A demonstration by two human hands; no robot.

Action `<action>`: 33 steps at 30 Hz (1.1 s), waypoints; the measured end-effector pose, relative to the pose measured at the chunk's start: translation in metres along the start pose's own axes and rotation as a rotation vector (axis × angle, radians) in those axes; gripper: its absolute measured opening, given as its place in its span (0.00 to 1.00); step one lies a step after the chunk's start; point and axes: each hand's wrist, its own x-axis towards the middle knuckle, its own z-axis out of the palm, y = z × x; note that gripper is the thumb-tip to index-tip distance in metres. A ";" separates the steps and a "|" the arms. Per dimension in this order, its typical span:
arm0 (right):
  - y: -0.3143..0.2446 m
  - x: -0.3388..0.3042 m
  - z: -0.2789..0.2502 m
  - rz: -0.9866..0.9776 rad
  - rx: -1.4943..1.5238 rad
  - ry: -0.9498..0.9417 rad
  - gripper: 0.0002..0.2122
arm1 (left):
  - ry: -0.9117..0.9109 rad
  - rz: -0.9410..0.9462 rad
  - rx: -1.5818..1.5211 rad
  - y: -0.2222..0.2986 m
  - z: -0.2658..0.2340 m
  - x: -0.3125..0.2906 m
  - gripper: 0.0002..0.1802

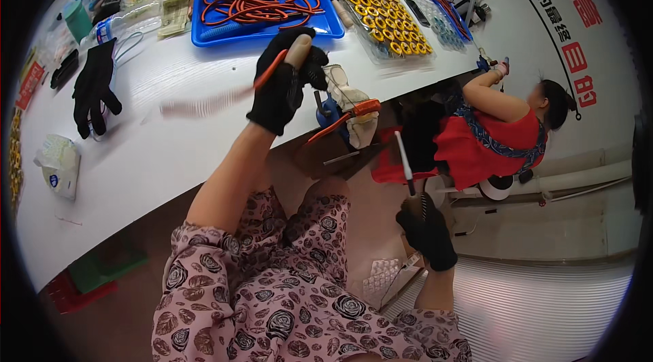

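Note:
My left hand (277, 83), in a black glove with a pale tip on one finger, is closed above the table's front edge. It grips a short orange-red cord (271, 70). A pale, ribbed strip (197, 102), smeared by motion, trails left from the cord. Low on the right, away from the table, my gloved right hand (430, 234) is wrapped round a slim tool with a pale shaft (405, 158) and a dark and brownish handle. Beside my left hand, a blue vise (329, 112) sits at the table edge, with orange-handled pliers (350, 117) and whitish cloth (364, 129) next to it.
A blue tray (272, 37) of coiled orange-red cords lies beyond my left hand. Rows of yellow rings (388, 22) lie right of it. A black glove (95, 87) and tissue pack (60, 166) lie left. A co-worker in red (483, 141) sits at right.

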 end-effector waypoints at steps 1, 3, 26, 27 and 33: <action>0.010 0.006 0.014 0.043 0.244 -0.043 0.10 | -0.017 -0.156 -0.054 -0.007 -0.005 0.020 0.12; 0.009 0.033 0.016 0.078 0.487 -0.098 0.12 | -0.171 -0.316 -0.160 -0.033 -0.019 0.049 0.10; -0.039 -0.095 -0.035 0.579 0.711 -0.409 0.15 | -0.816 0.612 1.516 -0.047 0.027 -0.098 0.29; -0.043 -0.091 -0.034 0.578 0.707 -0.406 0.15 | -0.813 0.616 1.515 -0.050 0.027 -0.098 0.29; -0.022 -0.059 -0.010 0.927 0.720 0.661 0.10 | -0.661 0.804 1.082 -0.020 0.019 -0.089 0.24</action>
